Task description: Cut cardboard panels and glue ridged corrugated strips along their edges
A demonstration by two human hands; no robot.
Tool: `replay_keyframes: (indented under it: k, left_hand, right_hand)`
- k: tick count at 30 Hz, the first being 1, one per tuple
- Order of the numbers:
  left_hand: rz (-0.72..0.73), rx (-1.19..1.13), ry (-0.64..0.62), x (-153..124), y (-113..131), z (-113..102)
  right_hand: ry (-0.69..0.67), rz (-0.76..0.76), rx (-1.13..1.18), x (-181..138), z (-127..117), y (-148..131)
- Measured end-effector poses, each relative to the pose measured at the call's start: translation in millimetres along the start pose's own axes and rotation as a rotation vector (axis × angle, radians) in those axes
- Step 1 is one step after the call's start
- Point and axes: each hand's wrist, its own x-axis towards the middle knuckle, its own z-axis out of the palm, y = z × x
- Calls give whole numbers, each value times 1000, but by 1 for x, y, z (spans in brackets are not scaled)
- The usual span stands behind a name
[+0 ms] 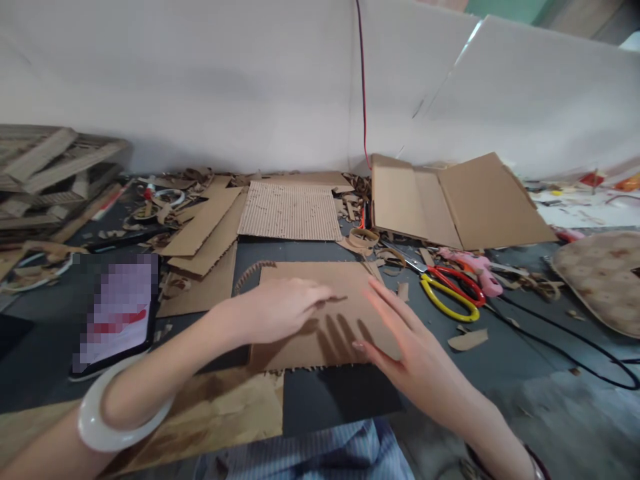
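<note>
A flat square of brown cardboard (295, 273) lies in front of me on the dark table. Over its left half is my left hand (280, 310), its fingers pinched together around a small brown cardboard strip (339, 298) whose tip sticks out to the right. My right hand (400, 327) hovers at the square's right side, fingers stretched and thumb apart, holding nothing. Behind my left wrist, a curved corrugated strip (253, 270) rests at the square's upper left edge.
A corrugated sheet (290, 210), cut cardboard pieces (205, 230) and a folded cardboard sheet (493, 200) lie farther back. Scissors (450, 293) and a pink glue gun (477, 267) with a black cord sit right. A phone (117, 313) lies left, near stacked cardboard strips (50, 167).
</note>
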Motion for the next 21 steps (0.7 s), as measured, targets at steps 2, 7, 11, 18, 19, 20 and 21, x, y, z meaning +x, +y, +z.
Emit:
replay_keyframes:
  k: [2,7,11,18,19,20,21]
  left_hand:
    - [-1,2,-45,-2,6,3]
    - [-216,121,-55,-3,-5,3]
    - [-363,181,-154,0,-11,7]
    - [-328,281,-181,-7,3,2]
    - [-270,264,-136,-7,3,1]
    - [-211,236,-83,-6,3,0]
    - [-159,199,-31,-4,3,0]
  right_hand:
    - [-113,-44,-27,16,4,3]
    - [-248,63,-204,28,31,36]
    - [-228,144,-314,26,34,66]
    - [-38,213,-338,38,8,77]
    - [-19,142,-235,42,3,69]
    - [-37,60,-88,47,0,59]
    - [-105,-12,82,51,-3,49]
